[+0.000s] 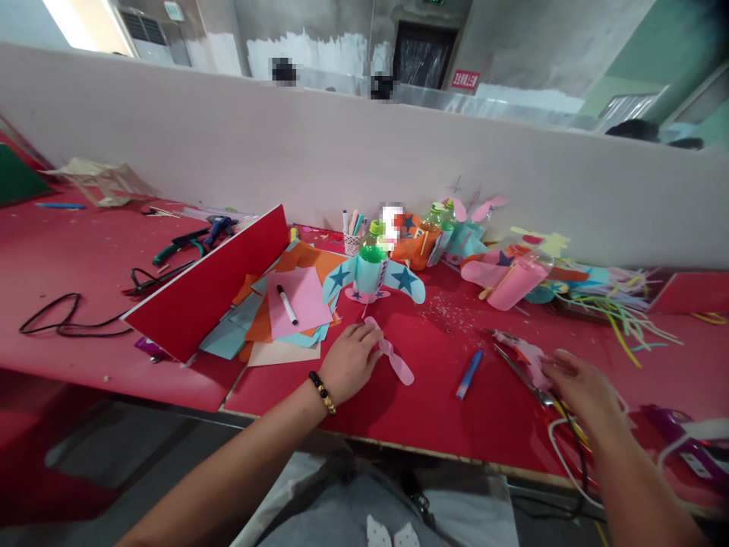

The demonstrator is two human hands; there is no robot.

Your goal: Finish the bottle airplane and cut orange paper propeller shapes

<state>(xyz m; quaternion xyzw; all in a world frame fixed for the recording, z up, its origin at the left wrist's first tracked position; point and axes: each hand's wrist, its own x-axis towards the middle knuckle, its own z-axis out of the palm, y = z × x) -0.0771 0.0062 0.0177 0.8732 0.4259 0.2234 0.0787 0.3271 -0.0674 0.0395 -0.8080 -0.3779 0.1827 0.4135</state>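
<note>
No wording readable for certain. Red sign [465, 80] on far wall, right of dark doorway [424, 57]: row of white Chinese characters, too small to read surely. Green sign [433, 1] above doorway: cut by top edge, illegible. Pale label [695, 464] on purple tool [676, 420], far right: print illegible.

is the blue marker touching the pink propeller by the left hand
Apart: the head view shows red tabletop between the blue marker and the pink propeller.

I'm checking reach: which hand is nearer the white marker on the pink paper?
Left. The left hand is right of the white marker, touching the pink strip; the right hand is much farther right, at the pink tool.
</note>
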